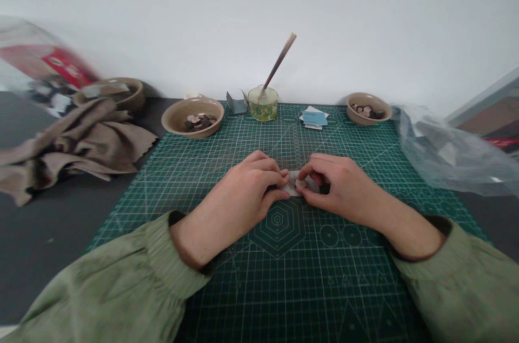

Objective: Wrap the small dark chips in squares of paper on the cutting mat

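Over the green cutting mat (279, 289), both hands meet at a small flat whitish piece, paper or a little bag (291, 188); I cannot tell which. My left hand (249, 189) is closed on its left end, thumb below and fingers above. My right hand (340, 187) pinches a small pale roundish piece (300, 184) between thumb and forefinger, on or just over the whitish piece. The right hand's other fingers are curled, and a dark spot beneath them is too hidden to name.
Brown bowls with small pale and dark pieces stand at back left (192, 116) and back right (368, 109). Between them are a glass cup (263, 104) with sticks and some blue-white slips (314, 118). A brown cloth (81, 143) lies left, a clear plastic bag (454, 154) right.
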The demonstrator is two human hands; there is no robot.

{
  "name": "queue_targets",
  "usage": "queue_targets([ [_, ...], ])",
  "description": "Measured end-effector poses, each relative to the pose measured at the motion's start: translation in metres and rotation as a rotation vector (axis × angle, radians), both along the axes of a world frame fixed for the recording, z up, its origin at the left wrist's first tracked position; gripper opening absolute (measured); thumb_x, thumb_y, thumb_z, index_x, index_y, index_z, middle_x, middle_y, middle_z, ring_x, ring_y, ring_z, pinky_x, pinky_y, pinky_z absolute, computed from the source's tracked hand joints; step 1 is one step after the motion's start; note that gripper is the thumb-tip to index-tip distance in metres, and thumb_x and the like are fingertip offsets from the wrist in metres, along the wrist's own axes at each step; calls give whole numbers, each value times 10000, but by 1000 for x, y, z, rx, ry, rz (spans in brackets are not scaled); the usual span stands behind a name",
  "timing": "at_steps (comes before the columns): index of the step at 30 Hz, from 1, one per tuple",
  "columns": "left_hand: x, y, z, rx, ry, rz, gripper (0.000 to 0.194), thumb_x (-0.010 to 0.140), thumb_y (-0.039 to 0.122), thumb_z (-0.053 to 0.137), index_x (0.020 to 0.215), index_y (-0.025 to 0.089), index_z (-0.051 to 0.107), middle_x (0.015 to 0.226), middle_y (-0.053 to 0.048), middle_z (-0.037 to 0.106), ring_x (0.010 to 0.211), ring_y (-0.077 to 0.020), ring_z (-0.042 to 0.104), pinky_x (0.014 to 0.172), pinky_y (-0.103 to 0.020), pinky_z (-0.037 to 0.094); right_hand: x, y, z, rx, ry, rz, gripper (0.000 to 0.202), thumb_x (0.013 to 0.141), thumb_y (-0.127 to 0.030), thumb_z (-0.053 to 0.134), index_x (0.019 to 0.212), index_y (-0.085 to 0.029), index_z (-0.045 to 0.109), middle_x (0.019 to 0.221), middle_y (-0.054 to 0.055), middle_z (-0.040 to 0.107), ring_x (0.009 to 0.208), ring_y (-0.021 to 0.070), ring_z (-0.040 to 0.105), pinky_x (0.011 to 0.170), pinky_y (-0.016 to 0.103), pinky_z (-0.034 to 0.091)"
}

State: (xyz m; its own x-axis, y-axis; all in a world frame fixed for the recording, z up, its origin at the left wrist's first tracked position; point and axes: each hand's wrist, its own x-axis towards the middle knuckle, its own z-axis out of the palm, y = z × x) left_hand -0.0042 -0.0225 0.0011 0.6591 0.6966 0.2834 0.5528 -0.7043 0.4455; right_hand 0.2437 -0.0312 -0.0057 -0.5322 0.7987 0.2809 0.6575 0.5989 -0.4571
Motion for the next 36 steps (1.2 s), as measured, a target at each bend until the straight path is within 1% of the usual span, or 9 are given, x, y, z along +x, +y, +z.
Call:
queue_targets([
  [3,1,-1,1,-6,27,10,111,1016,193,778,1083,177,865,1132,-69,820,1143,-276,672,1045,-472,601,-2,0,1,10,-7,-23,47,962,-188,740,976,-144,730,858,14,626,736,165,568,686,329,403],
  [8,-1,1,-4,32,6,-17,118,1000,223,812,1103,195,861,1130,-47,829,1132,-268,683,1026,-461,605,0,1,-1,15,15,33,93,927,-172,782,1007,-163,735,877,4,653,762,160,595,708,304,431],
  [13,-2,5,-7,58,-11,-15,96,983,226,831,1068,204,869,1101,-46,830,1112,-272,691,999,-457,607,-2,2,-2,49,13,-20,98,925,-174,797,995,-147,734,850,-1,628,736,156,564,682,305,396],
  [17,-2,7,-8,81,-31,-35,104,986,226,825,1076,203,869,1087,-45,833,1090,-275,697,965,-451,608,-4,1,-2,32,45,23,64,947,-176,777,990,-152,737,875,7,651,763,156,585,709,302,425],
  [25,-3,8,-10,83,-24,-31,72,990,255,824,1038,217,861,1089,-45,833,1105,-282,703,974,-457,611,-2,1,0,36,51,16,80,939,-172,793,1011,-153,764,878,12,669,761,153,588,707,309,438],
  [28,-3,6,-7,63,3,-27,75,985,215,819,1054,219,848,1107,-49,823,1120,-284,706,993,-466,609,-4,0,7,-87,241,-23,88,947,-222,819,1016,-175,791,823,-5,684,696,132,595,656,283,465],
  [32,0,0,0,55,-65,28,299,959,241,857,1246,204,781,1242,-75,782,1186,-284,716,1057,-466,595,-2,-2,13,-376,595,-125,224,940,-380,874,1050,-197,805,823,12,758,674,140,668,591,256,526],
  [34,2,-3,4,52,-165,52,372,966,262,856,1315,204,741,1271,-73,775,1198,-264,729,1061,-432,594,0,-2,13,-479,719,-109,252,921,-387,901,1046,-197,792,861,30,791,710,155,719,620,258,576],
  [36,4,-5,8,49,-263,63,350,983,248,836,1316,215,731,1250,-54,789,1171,-228,749,1030,-379,602,1,-2,12,-551,804,-61,253,925,-368,908,1055,-201,770,894,40,813,725,158,754,633,251,599],
])
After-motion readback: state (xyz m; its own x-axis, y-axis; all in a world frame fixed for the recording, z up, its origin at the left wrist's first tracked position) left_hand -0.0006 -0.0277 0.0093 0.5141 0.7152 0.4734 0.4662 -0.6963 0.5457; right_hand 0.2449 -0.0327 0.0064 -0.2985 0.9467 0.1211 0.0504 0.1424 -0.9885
